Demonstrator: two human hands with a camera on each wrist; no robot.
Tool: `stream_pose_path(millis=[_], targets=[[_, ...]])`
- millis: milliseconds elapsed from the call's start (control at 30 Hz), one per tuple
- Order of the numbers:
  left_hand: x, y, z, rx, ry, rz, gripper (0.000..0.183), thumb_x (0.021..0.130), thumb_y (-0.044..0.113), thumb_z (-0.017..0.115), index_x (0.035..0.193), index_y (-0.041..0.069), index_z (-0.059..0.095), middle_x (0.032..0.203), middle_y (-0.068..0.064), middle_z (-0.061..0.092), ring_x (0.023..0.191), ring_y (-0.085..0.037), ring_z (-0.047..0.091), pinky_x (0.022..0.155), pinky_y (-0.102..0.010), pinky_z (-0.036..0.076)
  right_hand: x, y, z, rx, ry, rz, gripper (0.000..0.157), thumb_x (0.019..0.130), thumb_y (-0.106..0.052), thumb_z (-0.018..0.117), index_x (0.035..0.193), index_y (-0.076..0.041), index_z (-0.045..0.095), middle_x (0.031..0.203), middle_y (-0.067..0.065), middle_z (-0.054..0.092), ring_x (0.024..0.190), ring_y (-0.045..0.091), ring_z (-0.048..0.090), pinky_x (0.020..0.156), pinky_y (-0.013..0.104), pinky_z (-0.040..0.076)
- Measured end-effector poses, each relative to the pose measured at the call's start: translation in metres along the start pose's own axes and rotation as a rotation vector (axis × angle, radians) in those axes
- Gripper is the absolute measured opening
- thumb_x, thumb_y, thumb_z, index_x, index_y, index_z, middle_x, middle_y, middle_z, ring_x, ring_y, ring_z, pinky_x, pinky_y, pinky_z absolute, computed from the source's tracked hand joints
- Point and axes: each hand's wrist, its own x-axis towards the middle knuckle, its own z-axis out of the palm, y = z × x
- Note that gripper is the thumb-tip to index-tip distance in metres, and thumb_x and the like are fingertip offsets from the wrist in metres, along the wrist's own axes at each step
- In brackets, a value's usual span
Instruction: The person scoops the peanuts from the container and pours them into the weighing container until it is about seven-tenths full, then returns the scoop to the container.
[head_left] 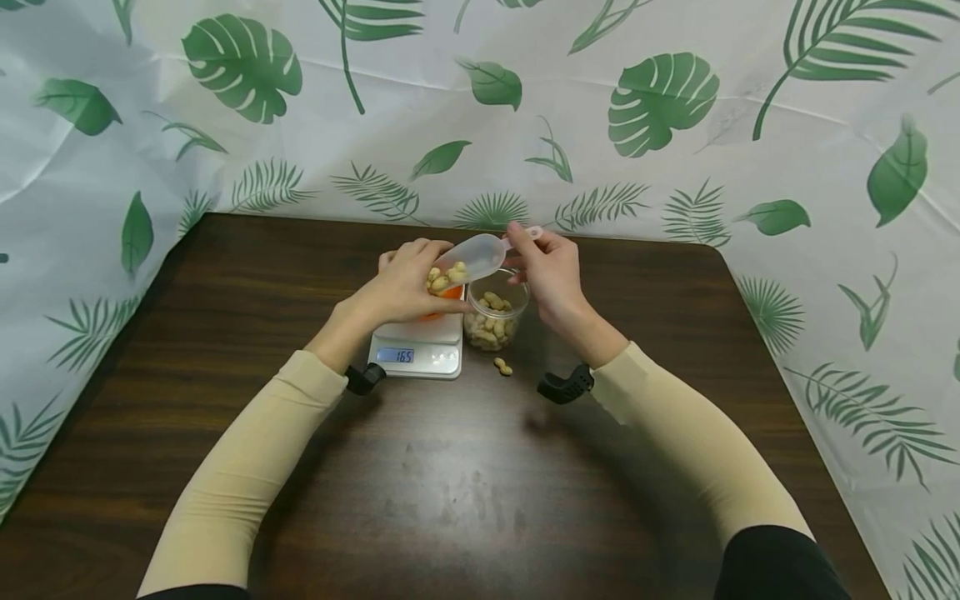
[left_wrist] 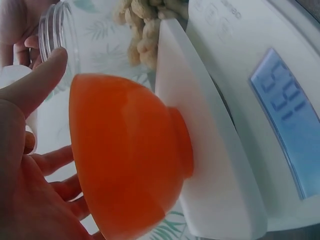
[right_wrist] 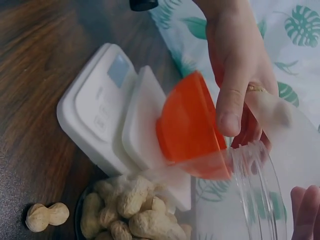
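The scoop point(head_left: 483, 252), pinched by the right grip point(head_left: 555, 273), is loaded but unemptied over the bowl point(left_wrist: 125, 155), left grip point(head_left: 408, 281) spread, peanuts point(head_left: 491, 327) remaining in the jar point(head_left: 520, 307) at three o'clock

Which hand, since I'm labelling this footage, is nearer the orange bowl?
Left: the left hand is at the rim of the orange bowl; the right hand holds the scoop farther to the right.

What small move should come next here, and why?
Probably tip the translucent scoop slightly further: the right hand holds it, peanuts lie toward its open end, and that end is at the orange bowl on the digital scale.
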Motion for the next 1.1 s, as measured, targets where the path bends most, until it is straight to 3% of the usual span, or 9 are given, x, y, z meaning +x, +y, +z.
stream_pose_path(millis=[333,600,1100], targets=[[-0.001,-0.009,-0.001,0.020,-0.019,-0.077,0.100,0.081,0.058,0.081,0.155,0.005,0.040,0.156,-0.018,0.034,0.144,-0.038,0.030,0.107,-0.063,0.022,0.000,0.000,0.007,-0.031,-0.011,0.001,0.043,0.100,-0.033,0.068,0.109,0.009,0.071,0.095,0.008,0.071,0.074,0.015,0.073,0.054,0.028,0.055],[-0.006,-0.012,0.000,0.019,-0.068,-0.122,0.106,0.084,0.066,0.073,0.160,0.005,0.032,0.160,-0.018,0.030,0.145,-0.037,0.027,0.108,-0.061,0.023,-0.001,0.000,0.010,-0.040,-0.023,-0.003,0.038,0.101,-0.032,0.069,0.106,0.005,0.073,0.095,0.008,0.072,0.077,0.019,0.073,0.051,0.026,0.053],[-0.010,-0.018,0.003,0.001,-0.069,-0.130,0.109,0.086,0.068,0.069,0.162,0.004,0.025,0.160,-0.019,0.030,0.146,-0.038,0.026,0.107,-0.062,0.026,0.000,0.002,0.008,-0.092,-0.040,-0.084,0.029,0.101,-0.029,0.069,0.099,-0.001,0.076,0.092,0.012,0.071,0.080,0.020,0.072,0.049,0.026,0.052]])
